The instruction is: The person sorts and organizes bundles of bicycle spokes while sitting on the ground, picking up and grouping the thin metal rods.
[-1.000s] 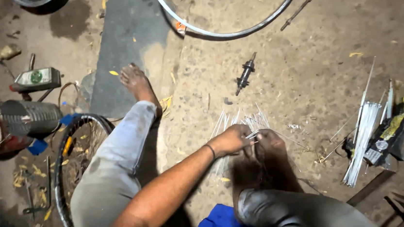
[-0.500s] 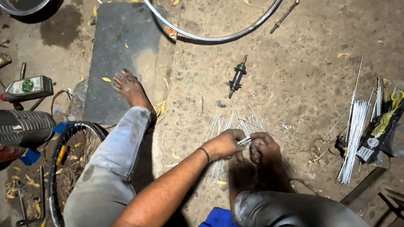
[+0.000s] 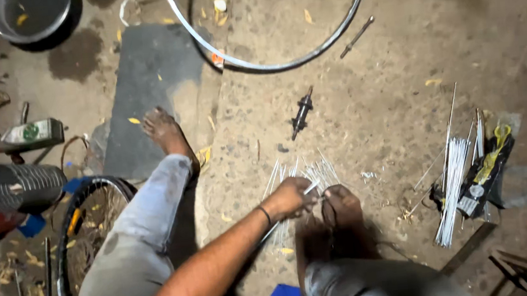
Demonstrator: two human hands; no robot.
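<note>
I sit on the dirt ground with my left leg stretched out and my right foot (image 3: 341, 206) drawn in. My left hand (image 3: 290, 198) reaches between my legs and pinches a thin metal spoke (image 3: 312, 188) beside my right foot. Under the hand, a fan of loose spokes (image 3: 316, 174) lies spread on the ground. A small black wheel hub (image 3: 302, 113) lies a little beyond them. A bare metal wheel rim (image 3: 269, 62) lies at the top. My right hand is out of view.
A bundle of spokes (image 3: 453, 192) and a black-and-yellow packet (image 3: 489, 169) lie at the right. A tyre (image 3: 72, 247), a ribbed metal cylinder (image 3: 22, 185), a can (image 3: 32, 133) and a metal bowl (image 3: 26, 16) stand at the left, beside a dark mat (image 3: 150, 82).
The view has drifted slightly, so the ground objects sit lower and to the left in the frame. My left hand stays on the spokes by my right foot.
</note>
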